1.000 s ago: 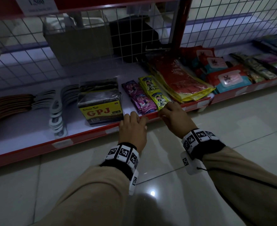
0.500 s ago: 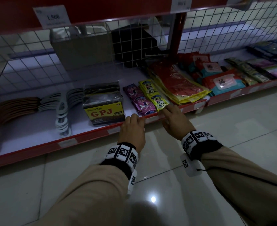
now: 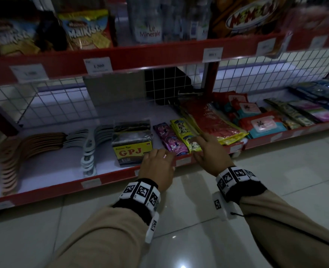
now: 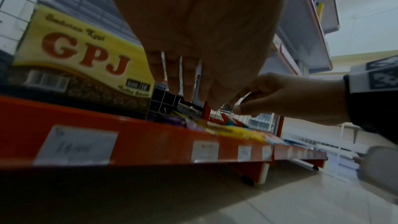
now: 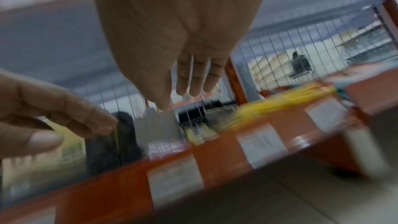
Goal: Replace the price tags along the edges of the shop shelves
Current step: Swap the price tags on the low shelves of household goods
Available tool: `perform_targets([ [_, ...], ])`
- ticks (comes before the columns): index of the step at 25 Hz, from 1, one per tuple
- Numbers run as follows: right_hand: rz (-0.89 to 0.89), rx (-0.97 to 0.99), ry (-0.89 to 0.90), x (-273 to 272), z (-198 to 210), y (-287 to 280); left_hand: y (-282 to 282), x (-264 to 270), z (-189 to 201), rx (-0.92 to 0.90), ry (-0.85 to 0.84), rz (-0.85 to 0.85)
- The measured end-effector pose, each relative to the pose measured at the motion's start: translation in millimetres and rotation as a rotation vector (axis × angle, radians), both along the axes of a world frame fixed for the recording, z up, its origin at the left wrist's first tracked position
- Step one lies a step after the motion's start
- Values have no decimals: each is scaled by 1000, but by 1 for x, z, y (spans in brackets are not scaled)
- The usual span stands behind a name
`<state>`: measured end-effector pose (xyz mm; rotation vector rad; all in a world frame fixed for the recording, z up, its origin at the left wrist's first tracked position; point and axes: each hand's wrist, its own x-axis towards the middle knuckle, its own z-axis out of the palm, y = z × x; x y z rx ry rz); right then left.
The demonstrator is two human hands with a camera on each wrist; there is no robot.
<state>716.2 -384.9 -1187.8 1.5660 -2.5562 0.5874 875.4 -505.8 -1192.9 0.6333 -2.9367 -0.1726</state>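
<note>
The bottom shelf's red front edge (image 3: 109,176) carries small pale price tags; one price tag (image 3: 182,161) sits between my hands, and the same strip (image 4: 150,142) shows more tags (image 4: 205,151). My left hand (image 3: 158,161) hovers over the edge beside the GPJ pack (image 3: 132,149), its fingers (image 4: 183,81) straight and empty. Over the yellow sachets (image 3: 185,136) my right hand (image 3: 208,149) is spread, its fingers (image 5: 193,77) straight, holding nothing. The upper shelf's edge bears larger white tags (image 3: 98,65).
Hangers (image 3: 88,151) lie at the left of the bottom shelf; red-and-yellow bags (image 3: 214,122) and wipe packs (image 3: 264,124) lie to the right. A wire grid (image 3: 53,101) backs the shelf. Snack bags (image 3: 86,29) and bottles (image 3: 150,26) stand above. Glossy floor tiles (image 3: 179,219) lie below.
Both hands have come off the shelf's front edge and their fingers have straightened. The head view has tilted up, so the upper shelf's goods now show.
</note>
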Motion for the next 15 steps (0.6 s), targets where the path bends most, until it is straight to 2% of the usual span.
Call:
perform_targets([
  [4, 49, -425, 143, 2, 64, -26, -5, -8, 60, -81, 212, -9],
  [7, 52, -624, 193, 6, 109, -44, -18, -10, 111, -173, 434, 0],
  [10, 23, -692, 298, 2, 143, -56, -30, -11, 152, -225, 581, 2],
  [15, -58, -681, 352, -19, 168, -54, -39, -15, 190, -352, 505, -6],
])
